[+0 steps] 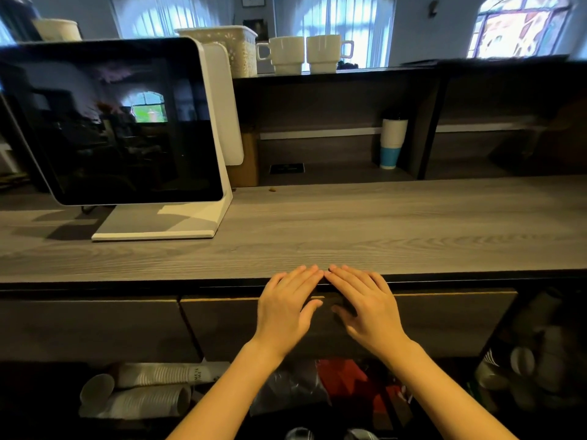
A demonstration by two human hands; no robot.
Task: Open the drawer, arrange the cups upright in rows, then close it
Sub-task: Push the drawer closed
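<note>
Grey wood-grain surface (381,223) spans the view, with a dark screen (104,122) on a white stand at left. Dark raised shelf (349,71) behind. Beyond: pale blue wall (413,27), curtained arched windows (343,23) bright with daylight, stained-glass window (521,27) far right.

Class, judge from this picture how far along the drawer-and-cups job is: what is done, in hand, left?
Done: nothing visibly. The drawer looks shut under the counter, and its inside is hidden. In hand: the left hand and right hand lie flat on its front, fingers straight. Left: probably opening, arranging and closing. The paper cups below lie on their sides.
</note>
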